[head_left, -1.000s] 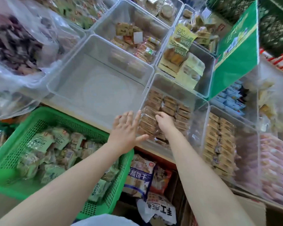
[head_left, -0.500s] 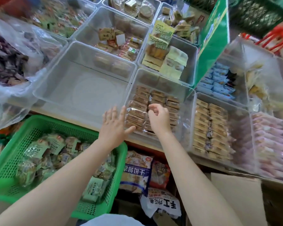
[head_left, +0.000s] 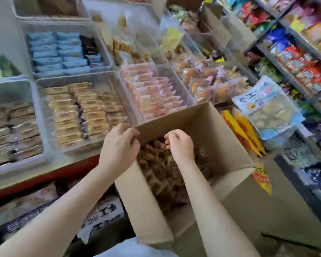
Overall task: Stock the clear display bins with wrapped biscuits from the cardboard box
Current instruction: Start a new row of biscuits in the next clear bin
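Observation:
An open cardboard box point(head_left: 185, 119) stands in front of me, below the display counter, with a loose heap of brown wrapped biscuits point(head_left: 165, 175) inside. My left hand point(head_left: 119, 147) is at the box's near-left corner, its fingers curled over the rim. My right hand point(head_left: 180, 145) hovers over the heap in a loose fist, and I see nothing in it. At the far left, a clear display bin point(head_left: 44, 156) holds rows of the same brown wrapped biscuits point(head_left: 17, 127). The frame is blurred.
Other clear bins hold tan biscuits point(head_left: 78, 112), pink packs point(head_left: 154, 93), blue packs point(head_left: 57, 51) and wrapped buns point(head_left: 202, 78). Snack shelves point(head_left: 295, 58) rise at the right. A bagged pack point(head_left: 267, 108) leans beside the box, and printed bags point(head_left: 102, 216) lie under the counter.
The view has swung right. Both hands left the brown-biscuit bin and came down to the cardboard box, the left onto its rim and the right over the heap.

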{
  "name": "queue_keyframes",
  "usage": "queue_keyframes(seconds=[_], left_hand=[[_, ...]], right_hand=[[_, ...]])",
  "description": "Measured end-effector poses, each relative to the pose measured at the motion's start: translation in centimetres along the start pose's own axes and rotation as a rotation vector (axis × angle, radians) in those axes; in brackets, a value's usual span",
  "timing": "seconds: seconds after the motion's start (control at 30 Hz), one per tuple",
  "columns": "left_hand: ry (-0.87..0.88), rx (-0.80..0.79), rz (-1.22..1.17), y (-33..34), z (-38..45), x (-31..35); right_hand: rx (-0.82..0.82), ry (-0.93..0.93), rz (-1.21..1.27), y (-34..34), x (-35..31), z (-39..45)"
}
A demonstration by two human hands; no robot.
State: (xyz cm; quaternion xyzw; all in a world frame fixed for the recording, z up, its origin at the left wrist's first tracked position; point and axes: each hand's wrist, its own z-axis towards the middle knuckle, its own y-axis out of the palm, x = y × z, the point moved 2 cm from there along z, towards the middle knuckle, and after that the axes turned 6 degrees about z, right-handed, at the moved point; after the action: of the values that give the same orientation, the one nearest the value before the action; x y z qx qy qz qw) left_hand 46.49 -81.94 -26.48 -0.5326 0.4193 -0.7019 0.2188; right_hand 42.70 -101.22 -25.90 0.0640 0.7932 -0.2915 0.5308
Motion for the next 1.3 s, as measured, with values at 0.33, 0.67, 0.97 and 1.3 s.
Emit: queue_keyframes(seconds=[0.33, 0.67, 0.97, 1.3], left_hand=[[0.007, -0.083, 0.511, 11.5, 7.3, 7.9], [0.047, -0.049, 0.614, 12.4, 7.0, 7.3], [0.116, -0.026, 0.627, 11.9, 7.0, 6.5], [0.097, -0.2, 0.16, 8.2, 5.0, 7.6]], right_hand=[[-0.073, 0.605, -0.581, -13.0, 17.0, 15.6], [-0.246, 0.44, -0.878, -10.7, 21.2, 16.6], [-0.135, 0.066, -1.046, -10.3, 16.8, 15.9], [-0.312, 0.184, 0.387, -8.1, 1.7, 7.4]])
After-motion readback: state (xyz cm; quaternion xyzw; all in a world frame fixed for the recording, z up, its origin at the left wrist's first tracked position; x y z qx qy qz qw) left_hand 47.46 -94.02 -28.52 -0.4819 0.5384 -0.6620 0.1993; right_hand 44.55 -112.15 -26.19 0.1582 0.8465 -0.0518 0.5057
